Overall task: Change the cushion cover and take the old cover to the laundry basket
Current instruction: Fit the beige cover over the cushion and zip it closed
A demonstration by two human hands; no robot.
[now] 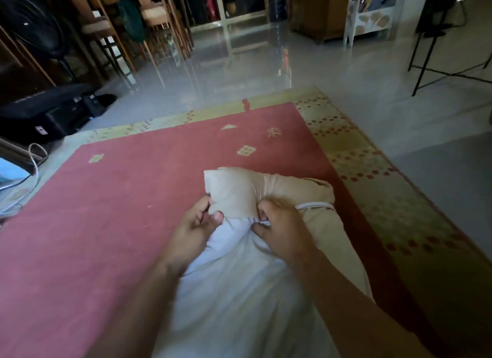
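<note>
A cream cushion [239,189] lies on the red rug [119,211], its far end bare and squeezed. A white cover [239,291] wraps its near part and runs down toward me. My left hand [194,229] pinches the cushion's near left corner at the cover's edge. My right hand [279,227] grips the bunched white hem of the cover over the cushion's middle. A white band of the hem [316,205] stretches across the beige cloth on the right.
The rug has a yellow patterned border [359,155] and lies on a glossy grey floor [266,72]. A black bag [50,112] and white cables [34,165] sit at the left. Wooden chairs [133,27], shelving and a black metal stand [439,59] are at the back.
</note>
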